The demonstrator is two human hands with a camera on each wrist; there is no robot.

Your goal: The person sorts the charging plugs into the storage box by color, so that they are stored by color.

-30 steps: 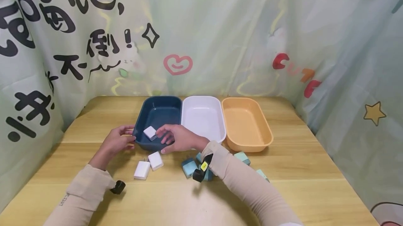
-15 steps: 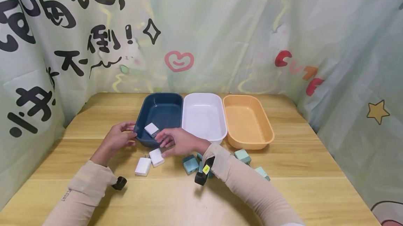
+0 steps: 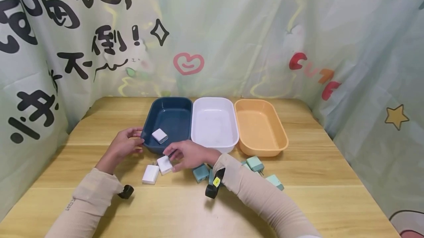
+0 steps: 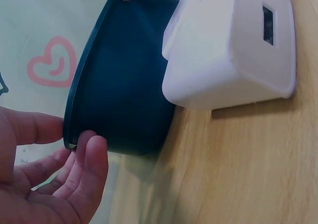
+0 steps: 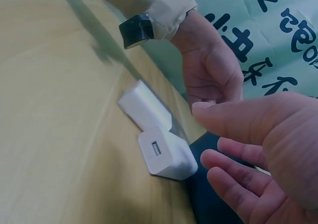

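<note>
My left hand (image 3: 126, 143) pinches the left rim of a navy blue tray (image 3: 169, 114), with its fingertips on both sides of the edge in the left wrist view. One white USB charger (image 3: 159, 136) lies inside that tray. Just in front of it, two more white chargers lie close together on the table, the nearer charger (image 3: 150, 174) and the farther charger (image 3: 164, 164). My right hand (image 3: 192, 154) hovers beside the farther one, fingers loosely bent and apart. Nothing is between its thumb and fingers in the right wrist view.
A white tray (image 3: 214, 120) and an orange tray (image 3: 260, 125) stand in a row right of the navy one. Blue chargers (image 3: 200, 173) and mint green chargers (image 3: 255, 163) lie around my right forearm, partly hidden by it. A printed curtain (image 3: 225, 35) hangs behind the table.
My right hand has come down and toward me, from over the navy tray's front to the farther white charger on the table. My left hand keeps its place at the rim.
</note>
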